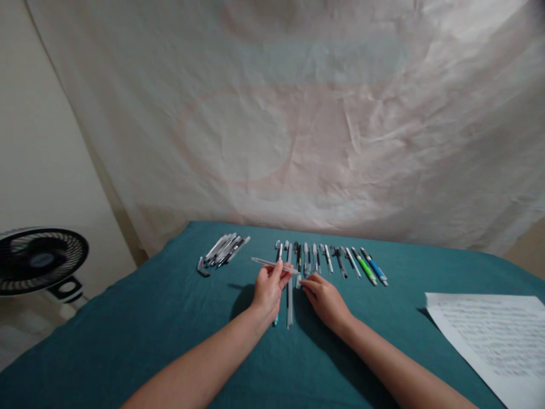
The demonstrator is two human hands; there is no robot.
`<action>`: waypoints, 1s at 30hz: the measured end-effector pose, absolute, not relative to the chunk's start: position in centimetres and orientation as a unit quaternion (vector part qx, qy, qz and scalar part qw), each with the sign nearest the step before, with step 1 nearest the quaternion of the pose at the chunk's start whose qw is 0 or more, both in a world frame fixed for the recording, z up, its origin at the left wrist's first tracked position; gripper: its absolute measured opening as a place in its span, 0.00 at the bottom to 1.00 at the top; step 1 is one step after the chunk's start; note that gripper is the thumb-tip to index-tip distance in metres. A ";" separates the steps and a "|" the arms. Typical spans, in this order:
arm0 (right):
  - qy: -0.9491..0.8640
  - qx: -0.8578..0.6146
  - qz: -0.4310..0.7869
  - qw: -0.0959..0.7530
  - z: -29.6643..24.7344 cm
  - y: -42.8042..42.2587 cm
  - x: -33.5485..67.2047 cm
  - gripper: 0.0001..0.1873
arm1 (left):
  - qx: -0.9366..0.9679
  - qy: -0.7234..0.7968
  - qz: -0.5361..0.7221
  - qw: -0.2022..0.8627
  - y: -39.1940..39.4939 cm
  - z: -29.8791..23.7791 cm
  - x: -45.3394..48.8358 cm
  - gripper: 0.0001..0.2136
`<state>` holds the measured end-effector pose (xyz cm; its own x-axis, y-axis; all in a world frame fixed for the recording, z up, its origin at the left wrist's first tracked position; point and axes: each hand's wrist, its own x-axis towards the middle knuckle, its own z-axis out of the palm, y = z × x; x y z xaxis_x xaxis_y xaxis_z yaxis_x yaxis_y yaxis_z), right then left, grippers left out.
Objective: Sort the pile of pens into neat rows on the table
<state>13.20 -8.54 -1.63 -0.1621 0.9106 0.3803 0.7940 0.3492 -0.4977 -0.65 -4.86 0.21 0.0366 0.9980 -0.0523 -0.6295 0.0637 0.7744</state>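
Note:
My left hand point(268, 288) pinches a slim clear pen point(264, 262) between thumb and fingers. The pen lies nearly level and slopes down to the right. Close to its right end, the fingertips of my right hand point(327, 301) are closed on a small clear pen cap point(298, 280). Whether pen and cap touch, I cannot tell. Under my hands a long clear pen part point(290, 307) lies on the green cloth, pointing towards me. A bit of a blue-tipped pen point(276, 321) shows beside my left wrist, the rest hidden by the hand.
Behind my hands runs a row of several pens, ending at the right with a green pen point(364, 267) and a blue pen point(374, 267). A pile of pens point(225, 250) lies at the left. Written paper point(489, 335) rests at the right; a fan point(42, 261) stands left of the table.

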 end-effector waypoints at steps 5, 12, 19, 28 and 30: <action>-0.770 -0.578 0.032 0.268 -1.8 -8.6 12.7 0.10 | 0.294 0.311 0.621 0.657 -4.9 0.1 -0.6 0.08; -0.767 -0.587 0.011 0.260 -1.7 -8.3 12.6 0.07 | 0.300 0.315 0.618 0.655 -4.9 0.0 -0.5 0.09; -0.760 -0.564 0.065 0.316 -1.6 -8.3 12.9 0.08 | 0.304 0.314 0.617 0.655 -4.9 0.0 -0.6 0.09; -0.678 -0.503 0.249 0.476 0.4 -8.5 12.7 0.11 | 0.371 0.310 0.598 0.640 -5.6 0.3 -0.6 0.10; -0.681 -0.506 0.252 0.466 0.5 -8.5 12.8 0.09 | 0.378 0.308 0.596 0.638 -5.7 0.4 -0.6 0.10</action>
<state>12.79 -8.55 0.52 -0.0536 0.9234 0.3800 0.4536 0.3615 -0.8146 -0.58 -5.68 0.42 0.1003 0.9933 0.0581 -0.5270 0.0036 0.8498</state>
